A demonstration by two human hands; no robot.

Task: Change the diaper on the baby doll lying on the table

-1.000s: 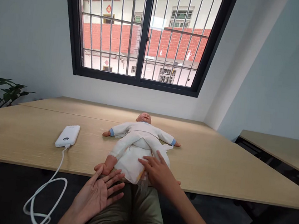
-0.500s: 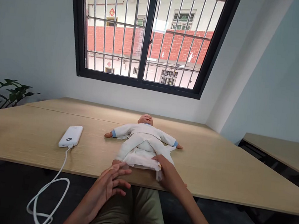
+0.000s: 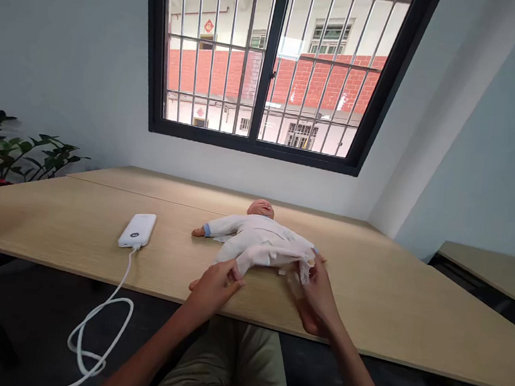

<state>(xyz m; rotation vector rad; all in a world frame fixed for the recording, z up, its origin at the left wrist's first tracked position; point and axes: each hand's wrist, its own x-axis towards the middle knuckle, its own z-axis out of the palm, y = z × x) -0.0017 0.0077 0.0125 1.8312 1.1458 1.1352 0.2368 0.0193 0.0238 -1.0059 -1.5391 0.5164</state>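
Note:
A baby doll [image 3: 261,208] in a white outfit [image 3: 230,222] with blue cuffs lies on its back on the table, head toward the window. Across its lower body a white diaper [image 3: 273,255] is stretched between both hands. My left hand [image 3: 215,284] is closed on the diaper's near left corner, beside one of the doll's legs. At the right corner, my right hand [image 3: 317,286] pinches the diaper's edge above the other leg. One doll foot pokes out beside each hand. Much of the doll's legs is hidden by the diaper and my hands.
A white power bank [image 3: 138,230] lies on the wooden table [image 3: 166,263] to the left, its white cable [image 3: 127,296] hanging over the front edge. A potted plant [image 3: 20,150] stands at far left. A barred window [image 3: 272,64] is ahead; another table [image 3: 494,276] is at right.
My left hand has gone from spread fingers to gripping the diaper's left corner. My right hand has moved up and right, lifting and spreading the diaper. The view has shifted slightly left.

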